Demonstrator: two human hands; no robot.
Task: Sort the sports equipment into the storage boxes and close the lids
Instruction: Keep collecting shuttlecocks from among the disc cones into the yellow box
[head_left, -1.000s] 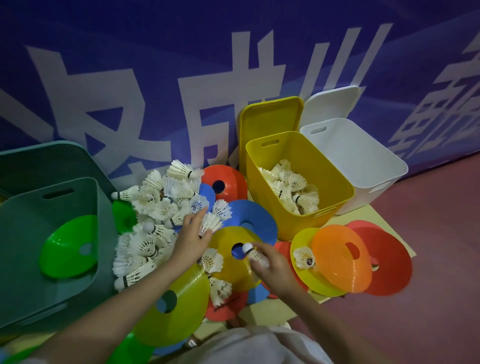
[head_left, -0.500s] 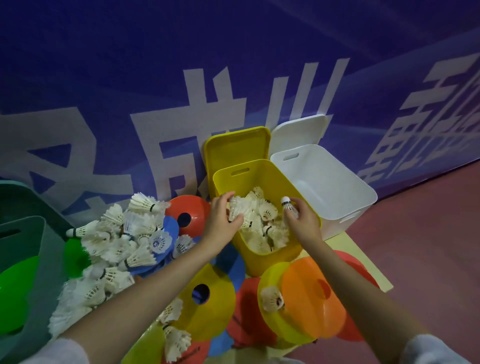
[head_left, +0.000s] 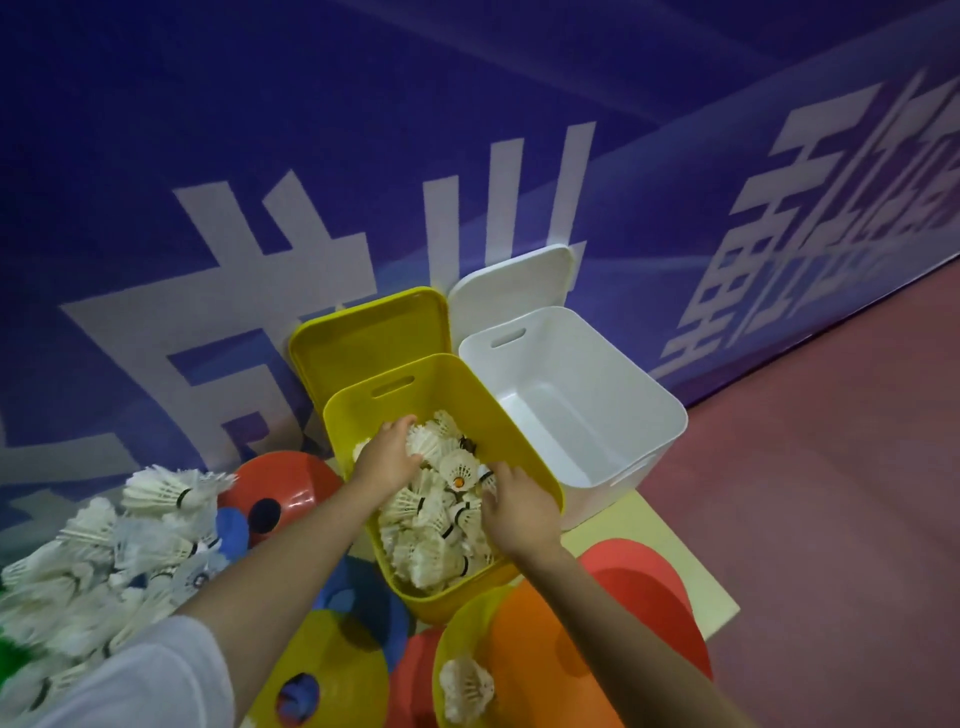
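Note:
The yellow storage box (head_left: 363, 405) stands open, its lid (head_left: 374, 338) leaning against the wall behind it. White shuttlecocks (head_left: 431, 551) lie heaped inside. Both my hands reach into this box. My left hand (head_left: 387, 457) curls its fingers and thumb round a white shuttlecock (head_left: 428, 444) near the back of the heap. My right hand (head_left: 514, 504) hovers over the heap at the box's right wall, fingers spread and holding nothing. A loose shuttlecock with an orange cork (head_left: 460, 470) lies between the hands. Several more shuttlecocks (head_left: 93, 571) are piled on the left.
An empty white box (head_left: 571, 364) with its lid (head_left: 514, 280) propped behind it stands right of the yellow one. Flat cones surround the boxes: orange (head_left: 545, 649), yellow (head_left: 332, 670), red (head_left: 291, 483). One shuttlecock (head_left: 465, 691) rests on a cone. A blue banner wall is behind.
Both hands went from the cones and pile on the left to the yellow box and dropped into it. The shuttlecock my right hand carried is no longer in it.

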